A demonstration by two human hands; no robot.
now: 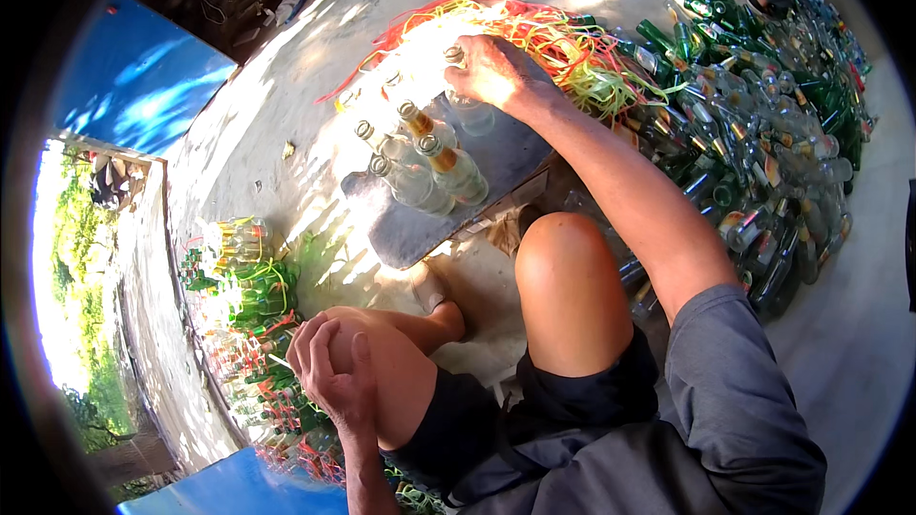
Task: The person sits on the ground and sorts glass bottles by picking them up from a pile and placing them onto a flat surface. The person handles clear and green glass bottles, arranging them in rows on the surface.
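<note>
Several clear glass bottles (412,183) stand upright, close together, on a grey board (405,234) in front of my knees. Some have orange-gold neck labels, and bright sun washes out the ones at the back. My right hand (487,74) is closed around the neck of a clear bottle (470,116) at the right rear of the group; that bottle stands upright too. Over my left knee lies my left hand (332,367), its fingers bent. A thin white stick (277,360), cigarette-like, pokes out from between them.
Red and yellow plastic strips (563,52) lie loose behind the board. A big heap of green and clear bottles (754,133) spreads along the right. Strapped bundles of bottles (253,291) stand at the left. A blue panel (138,76) is at the far left.
</note>
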